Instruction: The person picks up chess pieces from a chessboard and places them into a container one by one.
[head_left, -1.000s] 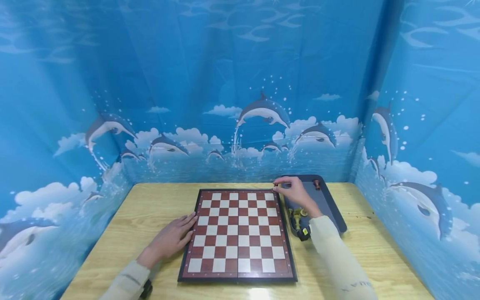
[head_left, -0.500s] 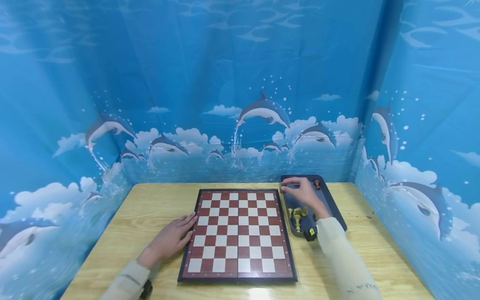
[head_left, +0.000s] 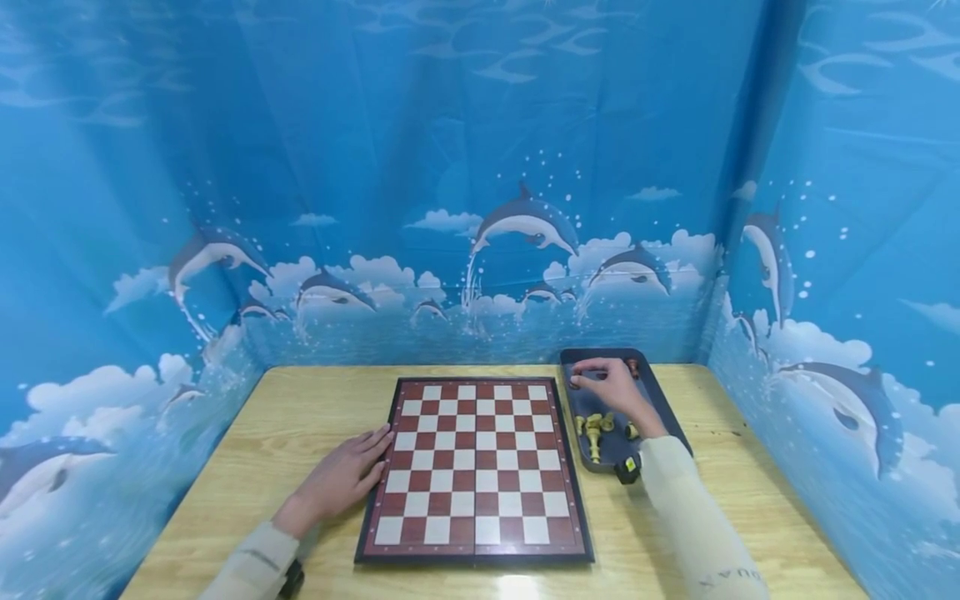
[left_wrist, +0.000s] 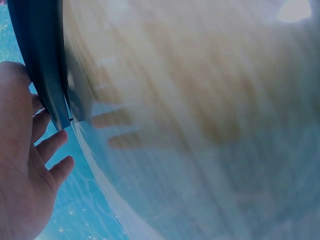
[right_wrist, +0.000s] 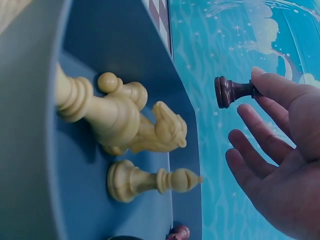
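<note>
My right hand (head_left: 621, 390) is over the far part of a dark grey tray (head_left: 600, 353). In the right wrist view, thumb and fingertips pinch the top of a dark brown chess piece (right_wrist: 229, 92), base outward; its head is hidden by the fingers. My left hand (head_left: 341, 477) rests with extended fingers against the left edge of a red-and-white chessboard (head_left: 487, 458). Cream pieces lie in the near part of the tray: a knight (right_wrist: 167, 129), a bishop (right_wrist: 140, 182), a pawn (right_wrist: 125, 90) and a larger piece (right_wrist: 107, 112).
A reddish-brown piece (head_left: 633, 365) is at the tray's far right, partly behind my hand. Tray and board stand side by side on a wood-grain table (head_left: 322, 400). A blue dolphin-print curtain (head_left: 375, 167) closes off the back and sides.
My right hand has moved right, from the board's far right corner to over the tray, carrying the dark chess piece. My left hand stays where it was.
</note>
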